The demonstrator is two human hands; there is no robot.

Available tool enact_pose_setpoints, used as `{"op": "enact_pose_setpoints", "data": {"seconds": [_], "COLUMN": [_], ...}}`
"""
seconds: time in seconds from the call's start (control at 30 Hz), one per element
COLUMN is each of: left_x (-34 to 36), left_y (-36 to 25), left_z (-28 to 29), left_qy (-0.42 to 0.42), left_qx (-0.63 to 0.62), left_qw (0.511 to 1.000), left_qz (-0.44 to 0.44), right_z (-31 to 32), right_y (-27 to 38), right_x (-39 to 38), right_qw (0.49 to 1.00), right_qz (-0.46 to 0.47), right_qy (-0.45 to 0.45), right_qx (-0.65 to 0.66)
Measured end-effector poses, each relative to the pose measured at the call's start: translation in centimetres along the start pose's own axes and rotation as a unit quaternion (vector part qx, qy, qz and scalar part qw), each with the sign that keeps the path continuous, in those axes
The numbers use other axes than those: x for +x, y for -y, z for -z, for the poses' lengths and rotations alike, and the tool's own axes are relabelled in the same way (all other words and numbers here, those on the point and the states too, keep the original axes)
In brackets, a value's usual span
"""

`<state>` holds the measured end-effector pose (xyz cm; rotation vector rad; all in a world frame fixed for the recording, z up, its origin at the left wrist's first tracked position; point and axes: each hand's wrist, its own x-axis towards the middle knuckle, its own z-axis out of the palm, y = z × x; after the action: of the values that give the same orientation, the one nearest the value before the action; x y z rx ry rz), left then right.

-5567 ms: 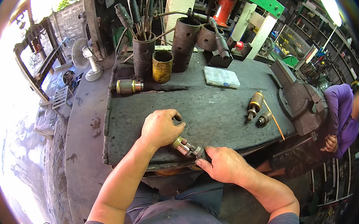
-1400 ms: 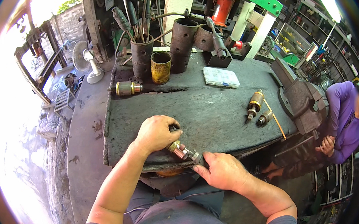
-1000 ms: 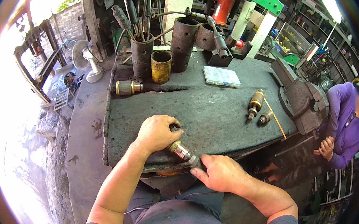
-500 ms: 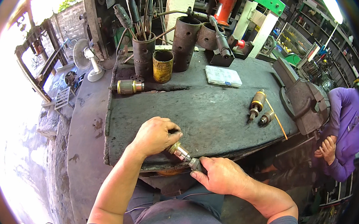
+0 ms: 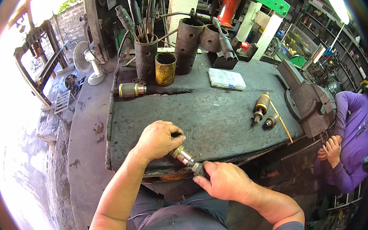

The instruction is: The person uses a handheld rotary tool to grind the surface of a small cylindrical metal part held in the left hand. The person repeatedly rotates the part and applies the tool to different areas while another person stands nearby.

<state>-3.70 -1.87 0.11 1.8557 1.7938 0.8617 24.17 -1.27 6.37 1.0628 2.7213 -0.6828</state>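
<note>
My left hand (image 5: 155, 142) is closed around the upper end of a metal armature (image 5: 182, 155) with brassy windings and a shiny cylinder, held over the front of the dark workbench (image 5: 205, 116). My right hand (image 5: 226, 181) grips the grey fitting (image 5: 198, 169) at the armature's lower right end, thumb over it. Two more parts lie at the bench's right, an armature (image 5: 262, 104) and a short metal piece (image 5: 272, 121), beside a thin orange stick (image 5: 284, 128). Another armature (image 5: 128, 90) lies at the back left.
Tool-filled metal cans (image 5: 145, 58), a yellow can (image 5: 165, 70) and a clear plastic case (image 5: 226, 79) stand or lie at the back. A large vise (image 5: 312, 114) occupies the right end. A co-worker in purple (image 5: 351, 142) is beyond it. A white fan (image 5: 84, 58) stands left.
My right hand has moved slightly down and left along with the armature's lower end. The co-worker has leaned lower, moving their joined hands leftward and close to the vise's handle.
</note>
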Motion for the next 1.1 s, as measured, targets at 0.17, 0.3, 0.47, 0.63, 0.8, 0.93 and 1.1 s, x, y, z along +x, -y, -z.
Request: {"op": "enact_pose_setpoints", "data": {"seconds": [0.17, 0.3, 0.47, 0.63, 0.8, 0.93, 1.1], "left_x": [0.0, 0.0, -0.1, 0.0, 0.0, 0.3, 0.1], "left_y": [0.0, 0.0, -0.1, -0.2, 0.1, -0.1, -0.3], "left_z": [-0.1, -0.1, -0.1, 0.0, -0.3, -0.3, -1.1], "left_qy": [-0.002, 0.001, -0.007, -0.002, -0.004, -0.003, -0.065], "left_qx": [-0.004, -0.006, -0.006, -0.007, 0.002, 0.026, 0.022], "left_qw": [1.0, 1.0, 1.0, 1.0, 1.0, 0.999, 0.997], "left_qz": [0.009, 0.012, 0.011, 0.016, 0.023, 0.019, 0.031], "right_z": [0.1, 0.1, 0.1, 0.6, 2.0, 1.8, 0.6], "right_y": [0.2, 0.3, 0.0, -0.7, -2.8, -4.8, -9.8], "right_x": [0.0, -0.1, 0.0, 0.0, 0.5, 0.0, 3.1], "right_qw": [0.999, 0.999, 1.0, 1.0, 0.99, 0.98, 0.913], "right_qz": [-0.033, -0.005, -0.004, -0.016, -0.081, -0.03, 0.042], "right_qy": [-0.025, 0.032, -0.027, -0.022, -0.076, -0.086, -0.133], "right_qx": [0.002, -0.008, -0.009, -0.001, 0.09, 0.179, 0.384]}}
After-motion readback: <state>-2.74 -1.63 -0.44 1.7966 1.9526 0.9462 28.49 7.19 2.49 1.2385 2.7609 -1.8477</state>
